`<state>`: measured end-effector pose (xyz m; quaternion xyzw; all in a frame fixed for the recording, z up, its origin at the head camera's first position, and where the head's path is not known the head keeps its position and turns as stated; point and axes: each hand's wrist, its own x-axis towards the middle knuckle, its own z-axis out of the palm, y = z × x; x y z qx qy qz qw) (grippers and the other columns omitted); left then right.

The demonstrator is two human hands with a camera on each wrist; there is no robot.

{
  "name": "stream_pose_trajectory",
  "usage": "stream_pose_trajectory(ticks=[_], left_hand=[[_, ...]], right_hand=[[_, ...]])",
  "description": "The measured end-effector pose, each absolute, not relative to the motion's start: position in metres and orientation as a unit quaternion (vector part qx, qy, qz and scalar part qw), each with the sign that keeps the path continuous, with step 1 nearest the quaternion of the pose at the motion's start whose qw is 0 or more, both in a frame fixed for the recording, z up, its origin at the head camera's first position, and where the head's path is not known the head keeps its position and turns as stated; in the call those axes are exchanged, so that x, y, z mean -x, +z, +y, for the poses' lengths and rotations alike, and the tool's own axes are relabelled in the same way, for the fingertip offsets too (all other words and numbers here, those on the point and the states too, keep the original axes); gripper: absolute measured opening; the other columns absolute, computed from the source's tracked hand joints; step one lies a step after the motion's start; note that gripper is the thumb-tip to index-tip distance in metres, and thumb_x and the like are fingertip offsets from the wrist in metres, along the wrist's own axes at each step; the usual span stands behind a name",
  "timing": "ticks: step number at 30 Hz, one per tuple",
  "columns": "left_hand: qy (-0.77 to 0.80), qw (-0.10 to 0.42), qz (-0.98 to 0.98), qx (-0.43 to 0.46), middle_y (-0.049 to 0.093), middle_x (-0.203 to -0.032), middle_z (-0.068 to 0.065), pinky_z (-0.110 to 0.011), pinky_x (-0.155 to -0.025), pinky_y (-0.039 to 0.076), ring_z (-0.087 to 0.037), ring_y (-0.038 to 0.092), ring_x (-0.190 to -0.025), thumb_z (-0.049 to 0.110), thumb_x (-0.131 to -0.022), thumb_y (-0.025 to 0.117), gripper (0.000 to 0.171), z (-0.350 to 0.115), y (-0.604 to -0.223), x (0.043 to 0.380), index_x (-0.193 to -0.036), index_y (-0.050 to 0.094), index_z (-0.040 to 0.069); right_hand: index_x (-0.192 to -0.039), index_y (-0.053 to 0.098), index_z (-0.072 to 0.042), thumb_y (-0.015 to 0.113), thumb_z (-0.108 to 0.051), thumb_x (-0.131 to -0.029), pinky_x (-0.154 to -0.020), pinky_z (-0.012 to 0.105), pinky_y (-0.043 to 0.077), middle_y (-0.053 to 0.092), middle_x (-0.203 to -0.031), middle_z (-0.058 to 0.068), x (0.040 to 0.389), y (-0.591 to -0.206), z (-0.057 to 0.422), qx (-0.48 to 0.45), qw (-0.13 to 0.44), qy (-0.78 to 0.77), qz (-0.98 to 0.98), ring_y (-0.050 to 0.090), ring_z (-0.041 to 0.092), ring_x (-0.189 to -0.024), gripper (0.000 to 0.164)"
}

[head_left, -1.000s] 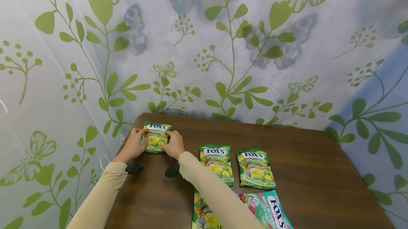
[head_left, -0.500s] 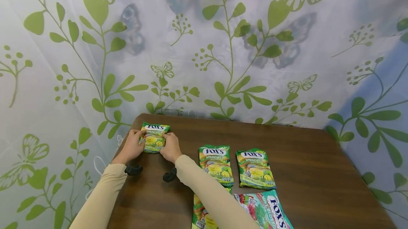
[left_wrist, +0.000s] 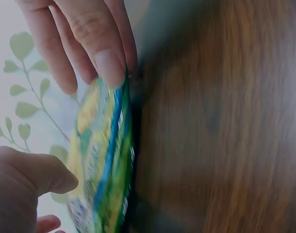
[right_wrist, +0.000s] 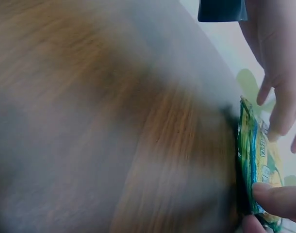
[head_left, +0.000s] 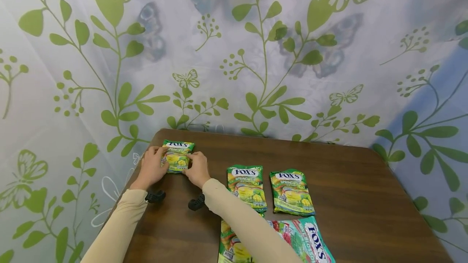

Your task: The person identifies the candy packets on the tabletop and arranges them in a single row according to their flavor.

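Note:
A green and yellow Fox's Spring Tea candy bag (head_left: pixel 177 158) lies face up near the table's far left corner. My left hand (head_left: pixel 152 167) grips its left side, fingers along the upper edge area and thumb lower down. On the opposite side my right hand (head_left: pixel 198 169) holds the bag, its thumb near the lower right corner. In the left wrist view the bag (left_wrist: pixel 102 155) shows edge-on, low over the wood, with both hands around it. From the right wrist, the right thumb (right_wrist: pixel 279 198) presses against the bag's near edge.
Two more Spring Tea bags (head_left: pixel 245 188) (head_left: pixel 291 192) lie side by side at the table's middle. In front of them are another Spring Tea bag (head_left: pixel 234 246), partly under my right sleeve, and a teal-and-red Fox's bag (head_left: pixel 307 238). A leaf-patterned curtain (head_left: pixel 234 51) rises behind the brown table (head_left: pixel 347 181).
My right fingers have slid slightly down the bag's right side. The bag barely shifts on the table, and the head view has turned slightly. Both hands stay at the bag.

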<state>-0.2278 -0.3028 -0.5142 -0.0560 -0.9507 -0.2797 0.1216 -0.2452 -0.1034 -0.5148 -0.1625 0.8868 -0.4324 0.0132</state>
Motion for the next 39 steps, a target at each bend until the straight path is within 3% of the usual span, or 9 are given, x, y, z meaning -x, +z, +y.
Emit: stream_pose_trajectory(ticks=[6, 12, 19, 25, 30, 34, 39], left_hand=[[-0.277, 0.135, -0.95, 0.044, 0.048, -0.142, -0.036, -0.078, -0.101, 0.031, -0.059, 0.04, -0.134, 0.006, -0.1, 0.07, 0.05, -0.288, -0.504, 0.217, -0.149, 0.061, 0.002], [-0.29, 0.151, -0.943, 0.063, 0.056, -0.137, -0.033, -0.077, -0.098, 0.036, -0.057, 0.047, -0.128, 0.009, -0.101, 0.075, 0.051, -0.27, -0.496, 0.206, -0.15, 0.062, 0.003], [-0.331, 0.139, -0.929, 0.092, 0.055, -0.149, -0.033, -0.084, -0.102, 0.036, -0.06, 0.05, -0.135, 0.012, -0.105, 0.074, 0.052, -0.253, -0.482, 0.181, -0.154, 0.059, 0.002], [-0.368, 0.119, -0.916, 0.11, 0.056, -0.147, -0.03, -0.073, -0.105, 0.046, -0.054, 0.056, -0.133, 0.012, -0.104, 0.077, 0.058, -0.238, -0.477, 0.157, -0.156, 0.054, -0.001], [-0.387, 0.121, -0.906, 0.118, 0.061, -0.143, -0.027, -0.067, -0.103, 0.051, -0.048, 0.061, -0.128, 0.012, -0.103, 0.078, 0.06, -0.224, -0.475, 0.141, -0.155, 0.053, -0.003], [-0.406, 0.12, -0.897, 0.126, 0.065, -0.139, -0.022, -0.065, -0.1, 0.053, -0.046, 0.065, -0.123, 0.01, -0.103, 0.079, 0.057, -0.214, -0.474, 0.13, -0.154, 0.056, 0.0], [-0.427, 0.082, -0.89, 0.14, 0.067, -0.14, -0.014, -0.064, -0.099, 0.054, -0.043, 0.066, -0.122, 0.01, -0.104, 0.078, 0.053, -0.202, -0.473, 0.119, -0.153, 0.059, 0.004]], right_hand=[[-0.141, 0.07, 0.005, 0.092, -0.004, -0.089, -0.095, 0.041, 0.058, 0.064, -0.133, 0.022, 0.235, -0.507, -0.087, 0.18, 0.011, -0.46, 0.87, 0.066, 0.035, -0.115, 0.057], [-0.146, 0.066, 0.005, 0.092, -0.006, -0.09, -0.087, 0.036, 0.062, 0.064, -0.137, 0.024, 0.225, -0.501, -0.066, 0.197, 0.01, -0.472, 0.859, 0.065, 0.041, -0.12, 0.063], [-0.152, 0.064, -0.005, 0.094, -0.009, -0.089, -0.08, 0.028, 0.063, 0.061, -0.144, 0.024, 0.199, -0.489, -0.031, 0.208, 0.048, -0.496, 0.842, 0.076, 0.04, -0.104, 0.07], [-0.153, 0.064, -0.007, 0.093, -0.011, -0.09, -0.079, 0.028, 0.063, 0.061, -0.145, 0.021, 0.174, -0.482, -0.006, 0.207, 0.062, -0.501, 0.838, 0.078, 0.038, -0.1, 0.069], [-0.152, 0.064, -0.007, 0.093, -0.01, -0.09, -0.076, 0.024, 0.061, 0.062, -0.144, 0.018, 0.155, -0.481, 0.011, 0.22, 0.054, -0.496, 0.838, 0.073, 0.04, -0.108, 0.068], [-0.151, 0.065, -0.007, 0.094, -0.01, -0.089, -0.074, 0.021, 0.059, 0.064, -0.142, 0.017, 0.142, -0.482, 0.025, 0.229, 0.044, -0.494, 0.837, 0.069, 0.042, -0.112, 0.068], [-0.15, 0.066, -0.006, 0.094, -0.011, -0.089, -0.072, 0.023, 0.061, 0.066, -0.14, 0.019, 0.13, -0.48, 0.042, 0.232, 0.029, -0.499, 0.835, 0.069, 0.041, -0.108, 0.068]])
